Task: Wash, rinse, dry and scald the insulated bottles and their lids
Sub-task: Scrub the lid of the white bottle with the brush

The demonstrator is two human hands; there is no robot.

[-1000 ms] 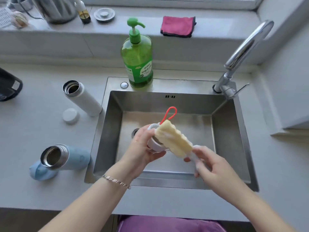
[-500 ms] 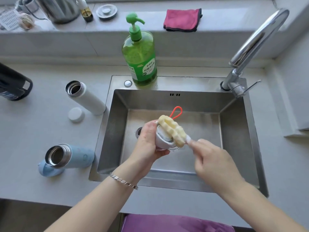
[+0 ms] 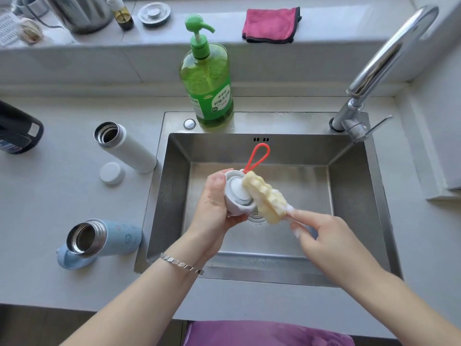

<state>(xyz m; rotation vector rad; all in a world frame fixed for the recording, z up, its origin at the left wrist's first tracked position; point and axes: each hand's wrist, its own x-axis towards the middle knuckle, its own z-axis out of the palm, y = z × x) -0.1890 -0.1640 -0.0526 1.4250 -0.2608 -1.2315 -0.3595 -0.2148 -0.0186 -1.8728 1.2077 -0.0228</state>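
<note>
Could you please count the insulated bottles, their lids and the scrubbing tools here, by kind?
Insulated bottles: 3 - white bottle, blue bottle, black bottle (cut off at the left edge)
Lids: 3 - white lid, blue lid, held lid in the left hand
Sponge brushes: 1 - sponge brush in the right hand
Total: 7

Soap btl (image 3: 206, 78), faucet (image 3: 379, 68) behind sink (image 3: 359, 196).
</note>
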